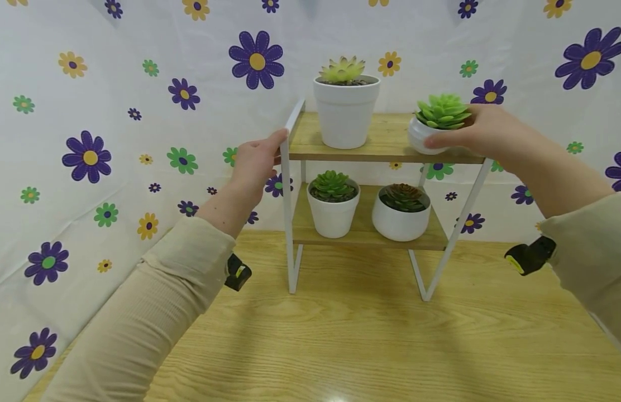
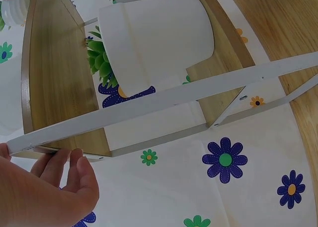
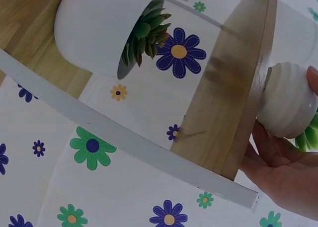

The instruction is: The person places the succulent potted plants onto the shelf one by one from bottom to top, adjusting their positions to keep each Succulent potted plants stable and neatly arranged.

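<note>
A two-tier plant stand [image 1: 376,158] has wooden shelves and a white metal frame. My left hand [image 1: 256,165] grips its upper left front corner; the left wrist view shows the fingers [image 2: 74,175] bent beneath the frame. At the top shelf's right end, my right hand [image 1: 496,131] holds a small round white pot [image 1: 422,135] with a bright green succulent [image 1: 443,111], thumb in front. In the right wrist view the ribbed pot [image 3: 287,100] is at the shelf's upper surface; whether it rests there I cannot tell.
On the top shelf stands a tall white pot [image 1: 347,114] with a pale succulent. Below are a tapered white pot [image 1: 334,215] and a rounded white pot [image 1: 401,221], both planted. The stand is on a wooden table [image 1: 340,335] before a flower-patterned cloth [image 1: 154,128].
</note>
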The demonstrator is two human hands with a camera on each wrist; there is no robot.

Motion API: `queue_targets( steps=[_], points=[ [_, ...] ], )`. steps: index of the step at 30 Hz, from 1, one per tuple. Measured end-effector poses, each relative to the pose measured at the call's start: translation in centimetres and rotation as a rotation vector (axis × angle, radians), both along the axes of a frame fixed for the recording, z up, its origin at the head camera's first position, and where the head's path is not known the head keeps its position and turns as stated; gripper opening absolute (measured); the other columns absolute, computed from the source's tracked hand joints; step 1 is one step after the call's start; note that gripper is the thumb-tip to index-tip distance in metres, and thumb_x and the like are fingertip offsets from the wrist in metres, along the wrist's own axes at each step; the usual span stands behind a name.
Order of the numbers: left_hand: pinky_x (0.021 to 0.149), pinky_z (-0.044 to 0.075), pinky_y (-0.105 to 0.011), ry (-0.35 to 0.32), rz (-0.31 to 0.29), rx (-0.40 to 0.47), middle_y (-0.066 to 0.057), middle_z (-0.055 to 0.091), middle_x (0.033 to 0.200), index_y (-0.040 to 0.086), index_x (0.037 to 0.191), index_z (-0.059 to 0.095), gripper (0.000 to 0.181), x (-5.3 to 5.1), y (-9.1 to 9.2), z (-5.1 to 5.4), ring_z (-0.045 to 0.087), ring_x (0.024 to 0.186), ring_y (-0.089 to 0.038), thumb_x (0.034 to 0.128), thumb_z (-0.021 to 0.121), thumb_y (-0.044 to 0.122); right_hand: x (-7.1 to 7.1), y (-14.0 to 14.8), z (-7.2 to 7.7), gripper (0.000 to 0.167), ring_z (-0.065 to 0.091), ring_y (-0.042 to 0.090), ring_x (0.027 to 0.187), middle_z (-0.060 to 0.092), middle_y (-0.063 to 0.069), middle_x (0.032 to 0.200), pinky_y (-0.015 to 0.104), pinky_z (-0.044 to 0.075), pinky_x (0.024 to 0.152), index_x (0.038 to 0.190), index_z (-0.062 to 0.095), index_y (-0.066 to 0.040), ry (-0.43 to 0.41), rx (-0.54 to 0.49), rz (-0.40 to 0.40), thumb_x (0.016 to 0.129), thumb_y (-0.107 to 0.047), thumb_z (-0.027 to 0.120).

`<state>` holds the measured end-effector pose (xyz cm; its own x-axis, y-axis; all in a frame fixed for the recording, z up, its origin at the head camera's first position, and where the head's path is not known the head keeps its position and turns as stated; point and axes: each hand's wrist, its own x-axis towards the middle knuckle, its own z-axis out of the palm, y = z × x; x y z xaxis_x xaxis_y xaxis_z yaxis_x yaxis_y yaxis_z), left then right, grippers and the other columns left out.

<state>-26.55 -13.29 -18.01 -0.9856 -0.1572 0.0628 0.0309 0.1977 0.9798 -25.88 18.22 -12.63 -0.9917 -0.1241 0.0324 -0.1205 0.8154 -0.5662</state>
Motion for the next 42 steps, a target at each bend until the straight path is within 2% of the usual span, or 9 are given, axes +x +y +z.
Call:
queue_targets(
  steps=[4,12,19,26,30,35,42],
  points=[
    [0.104,0.038,-0.034,0.000,0.005,0.000,-0.005,0.054,0.132,0.007,0.124,0.057,0.049,0.1,0.0,0.0,0.048,0.122,-0.019,0.0939,0.048,0.045,-0.3,-0.3,-0.2,0.091,0.035,0.039,0.124,0.036,0.024,0.142,0.061,0.027,0.104,0.147,0.023,-0.005,-0.002,0.000,0.000,0.082,-0.057,0.060],
    [0.103,0.039,-0.034,0.005,0.013,0.002,-0.004,0.055,0.131,0.008,0.124,0.058,0.048,0.1,0.1,0.0,0.048,0.121,-0.018,0.0938,0.048,0.045,-0.8,-0.6,-0.8,0.088,0.037,0.035,0.117,0.038,0.021,0.139,0.051,0.033,0.098,0.147,0.023,-0.006,-0.022,-0.070,-0.010,0.084,-0.057,0.057],
    [0.104,0.038,-0.035,0.006,0.012,0.023,-0.005,0.055,0.131,0.008,0.124,0.059,0.048,0.2,0.1,0.0,0.049,0.120,-0.018,0.0933,0.050,0.044,-0.9,-0.9,-1.0,0.088,0.037,0.034,0.115,0.039,0.020,0.136,0.047,0.035,0.095,0.143,0.029,-0.003,-0.002,-0.064,-0.043,0.082,-0.060,0.057],
    [0.104,0.038,-0.035,0.008,0.012,0.025,-0.005,0.055,0.131,0.007,0.123,0.060,0.048,0.2,0.1,0.0,0.048,0.120,-0.018,0.0936,0.050,0.044,-1.3,-1.1,-1.1,0.086,0.040,0.031,0.111,0.042,0.018,0.132,0.039,0.036,0.087,0.142,0.033,-0.004,0.012,-0.055,-0.044,0.082,-0.061,0.057],
    [0.105,0.038,-0.035,0.009,0.014,0.022,-0.005,0.055,0.131,0.008,0.122,0.060,0.048,0.2,0.1,0.0,0.048,0.121,-0.018,0.0936,0.049,0.044,-1.5,-1.2,-0.9,0.087,0.040,0.032,0.112,0.042,0.019,0.133,0.045,0.036,0.093,0.142,0.033,-0.002,0.010,-0.056,-0.046,0.082,-0.060,0.057],
    [0.106,0.037,-0.035,0.002,0.012,0.022,-0.005,0.054,0.131,0.008,0.123,0.059,0.048,0.1,0.2,0.0,0.047,0.121,-0.018,0.0937,0.049,0.045,-1.7,-1.4,-0.6,0.094,0.034,0.036,0.123,0.033,0.022,0.145,0.054,0.027,0.107,0.146,0.024,-0.001,-0.031,-0.046,-0.065,0.082,-0.062,0.056],
    [0.105,0.037,-0.034,0.001,0.013,0.025,-0.004,0.055,0.130,0.008,0.123,0.059,0.048,0.2,0.1,0.0,0.048,0.121,-0.018,0.0935,0.050,0.045,-2.1,-1.4,-0.4,0.100,0.026,0.040,0.132,0.022,0.023,0.152,0.057,0.020,0.111,0.149,0.014,-0.002,-0.061,-0.045,-0.077,0.081,-0.063,0.056]
  ],
)
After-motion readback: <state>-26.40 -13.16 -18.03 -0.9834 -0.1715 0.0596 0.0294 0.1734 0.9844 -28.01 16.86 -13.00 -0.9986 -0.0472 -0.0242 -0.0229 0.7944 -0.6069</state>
